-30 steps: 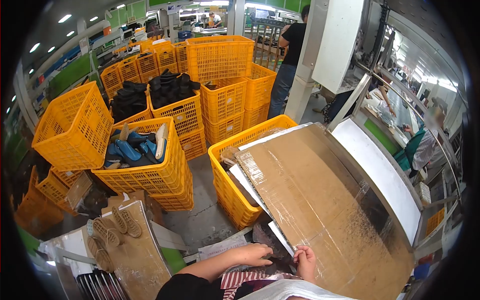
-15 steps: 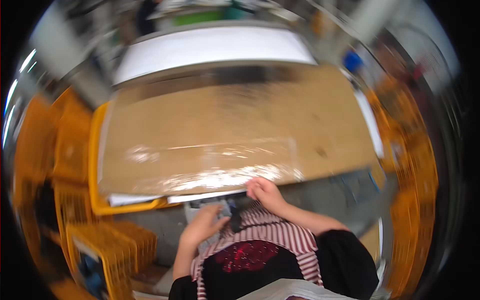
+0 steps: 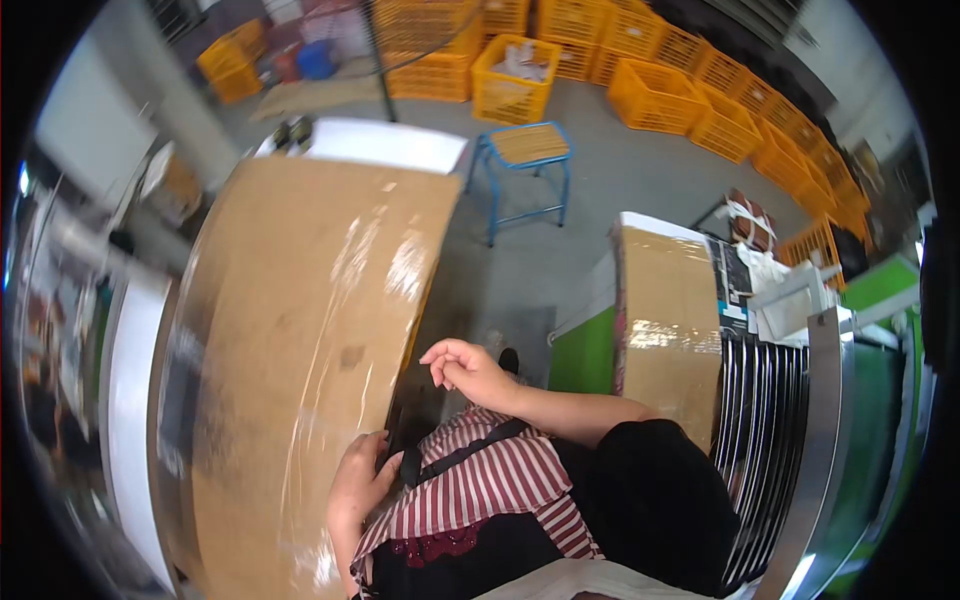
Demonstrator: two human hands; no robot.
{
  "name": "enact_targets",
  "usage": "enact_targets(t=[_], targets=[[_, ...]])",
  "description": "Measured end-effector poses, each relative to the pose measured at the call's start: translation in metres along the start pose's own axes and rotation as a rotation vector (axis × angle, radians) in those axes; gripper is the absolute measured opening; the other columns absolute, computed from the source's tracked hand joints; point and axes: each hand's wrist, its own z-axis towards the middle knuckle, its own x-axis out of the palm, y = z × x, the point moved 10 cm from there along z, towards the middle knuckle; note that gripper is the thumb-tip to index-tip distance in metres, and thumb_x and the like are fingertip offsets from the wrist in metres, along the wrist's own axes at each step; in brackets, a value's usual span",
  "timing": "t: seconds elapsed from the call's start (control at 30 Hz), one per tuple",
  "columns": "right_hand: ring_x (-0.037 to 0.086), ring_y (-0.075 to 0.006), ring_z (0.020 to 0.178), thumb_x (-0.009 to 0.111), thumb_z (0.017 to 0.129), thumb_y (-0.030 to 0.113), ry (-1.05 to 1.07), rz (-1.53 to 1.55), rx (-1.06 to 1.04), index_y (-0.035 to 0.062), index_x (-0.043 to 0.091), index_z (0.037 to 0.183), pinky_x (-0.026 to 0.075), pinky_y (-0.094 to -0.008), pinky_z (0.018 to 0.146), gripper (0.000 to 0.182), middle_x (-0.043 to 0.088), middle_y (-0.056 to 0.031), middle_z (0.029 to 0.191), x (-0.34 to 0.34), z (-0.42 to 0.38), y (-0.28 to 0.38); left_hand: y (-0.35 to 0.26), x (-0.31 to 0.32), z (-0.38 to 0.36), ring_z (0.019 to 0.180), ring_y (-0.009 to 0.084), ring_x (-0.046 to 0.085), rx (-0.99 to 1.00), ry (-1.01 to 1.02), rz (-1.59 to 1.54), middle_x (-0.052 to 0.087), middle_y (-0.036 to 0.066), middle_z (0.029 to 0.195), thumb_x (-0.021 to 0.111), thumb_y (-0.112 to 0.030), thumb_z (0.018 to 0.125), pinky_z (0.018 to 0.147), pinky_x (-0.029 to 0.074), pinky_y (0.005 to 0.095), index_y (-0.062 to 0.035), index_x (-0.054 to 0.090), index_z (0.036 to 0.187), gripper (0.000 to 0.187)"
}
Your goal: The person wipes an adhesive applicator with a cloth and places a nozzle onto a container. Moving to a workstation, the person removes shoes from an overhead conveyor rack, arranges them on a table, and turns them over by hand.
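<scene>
My left hand point(image 3: 362, 478) is by the near edge of the cardboard-covered table point(image 3: 270, 330), fingers stretched out and thumb apart, with nothing in it. In front of my body, over the gap beside that table, hovers my right hand point(image 3: 468, 372). Its fingers are loosely bent with spaces between them, and it is empty. Clear tape shines along the cardboard's edge. I wear a striped apron point(image 3: 480, 465) over black clothing, and a dark strap on it passes close to my left fingertips.
A blue-framed stool point(image 3: 530, 145) stands on the grey floor ahead. To the right is a second cardboard-topped surface point(image 3: 668, 300) beside a row of metal rollers point(image 3: 765, 400). Yellow crates point(image 3: 655, 95) line the back, one crate point(image 3: 515, 85) with pale material inside.
My view has swung to the right, bringing the stool, crates and rollers into sight. The table now lies on my left. Both hands remain empty in front of the apron.
</scene>
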Motion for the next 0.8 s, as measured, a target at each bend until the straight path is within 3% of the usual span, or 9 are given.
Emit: enact_targets(t=[0.07, 0.13, 0.2, 0.33, 0.4, 0.6, 0.8], targets=[[0.049, -0.0064, 0.067, 0.039, 0.09, 0.0, -0.058, -0.076, -0.101, 0.0027, 0.056, 0.105, 0.042, -0.0202, 0.062, 0.023, 0.057, -0.0014, 0.077, -0.026, -0.015, 0.033, -0.021, -0.003, 0.016, 0.094, 0.0339, 0.061, 0.042, 0.053, 0.051, 0.06, 0.021, 0.102, 0.067, -0.015, 0.081, 0.082, 0.049, 0.039, 0.0048, 0.054, 0.115, 0.041], [0.049, -0.0064, 0.066, 0.039, 0.09, 0.0, -0.161, 0.002, -0.102, 0.0025, 0.056, 0.106, 0.042, -0.02, 0.062, 0.023, 0.057, -0.0017, 0.077, -0.11, -0.025, 0.071, -0.094, 0.008, 0.074, 0.094, 0.0334, 0.061, 0.075, 0.138, 0.106, 0.06, 0.021, 0.103, 0.067, -0.014, 0.081, 0.081, 0.049, 0.0389, 0.0047, 0.054, 0.115, 0.041], [0.048, -0.0063, 0.066, 0.039, 0.09, -0.001, -0.323, -0.021, 0.02, 0.0023, 0.056, 0.106, 0.041, -0.0193, 0.061, 0.024, 0.057, -0.0015, 0.076, -0.147, -0.047, 0.086, -0.11, 0.017, 0.101, 0.094, 0.0336, 0.061, 0.051, 0.212, -0.012, 0.06, 0.022, 0.102, 0.066, -0.013, 0.081, 0.081, 0.049, 0.0388, 0.0046, 0.054, 0.114, 0.039], [0.047, -0.0061, 0.066, 0.04, 0.09, 0.0, -0.541, 0.048, 0.046, 0.0027, 0.057, 0.106, 0.04, -0.0186, 0.062, 0.023, 0.056, -0.0009, 0.077, -0.234, -0.058, 0.124, -0.203, 0.024, 0.198, 0.096, 0.0341, 0.06, 0.247, 0.357, 0.089, 0.061, 0.022, 0.1, 0.066, -0.013, 0.081, 0.084, 0.048, 0.0377, 0.0053, 0.055, 0.113, 0.038], [0.048, -0.0059, 0.066, 0.039, 0.091, 0.0, -0.665, 0.072, 0.043, 0.0026, 0.057, 0.106, 0.041, -0.0185, 0.063, 0.024, 0.056, -0.0006, 0.078, -0.261, -0.06, 0.119, -0.22, 0.027, 0.236, 0.097, 0.0339, 0.06, 0.31, 0.386, 0.122, 0.061, 0.022, 0.1, 0.066, -0.018, 0.082, 0.084, 0.048, 0.0375, 0.0054, 0.056, 0.112, 0.039], [0.049, -0.0056, 0.072, 0.039, 0.091, 0.001, -0.832, 0.16, -0.088, 0.0032, 0.056, 0.109, 0.041, -0.0187, 0.066, 0.025, 0.056, 0.0003, 0.081, -0.326, -0.062, 0.116, -0.22, 0.071, 0.334, 0.099, 0.0296, 0.061, 0.236, 0.675, 0.191, 0.062, 0.021, 0.105, 0.069, -0.035, 0.081, 0.086, 0.048, 0.0376, 0.0025, 0.056, 0.115, 0.052], [0.049, -0.0059, 0.071, 0.039, 0.088, -0.002, -1.082, -0.037, -0.16, 0.0034, 0.057, 0.109, 0.041, -0.0194, 0.066, 0.028, 0.057, 0.0003, 0.082, -0.431, -0.051, 0.15, -0.249, 0.076, 0.487, 0.082, 0.0273, 0.066, 0.358, 0.625, 0.359, 0.066, 0.018, 0.089, 0.07, -0.029, 0.079, 0.073, 0.052, 0.0343, 0.0062, 0.057, 0.111, 0.049]])
